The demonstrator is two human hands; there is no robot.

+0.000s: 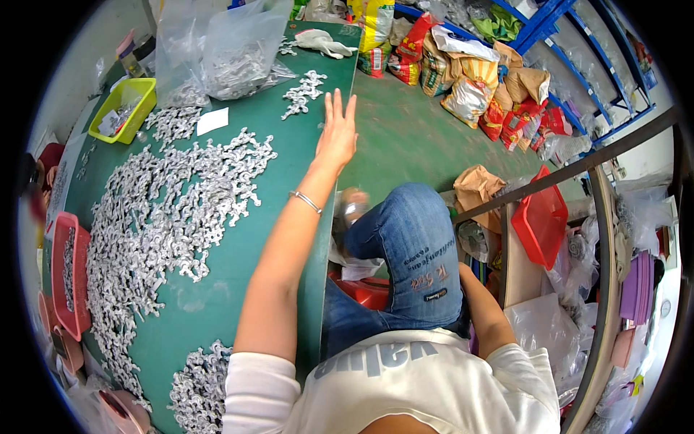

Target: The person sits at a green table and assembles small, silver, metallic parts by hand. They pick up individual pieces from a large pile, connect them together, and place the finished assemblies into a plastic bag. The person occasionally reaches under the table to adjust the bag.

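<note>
Presently the left hand (336, 141) is empty, fingers slightly apart, at the edge of the table (210, 296), near loose parts (304, 92); right hand hidden, fingers unreadable; light handling should limit scatter.

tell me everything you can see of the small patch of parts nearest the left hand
The small patch of parts is silvery grey and looks metallic: knobbly pieces strewn in an uneven, slanting strip, some seemingly overlapping. It lies on the green tabletop, near its right edge. The left grip, fingers extended, is close by, apparently not touching it.
</note>
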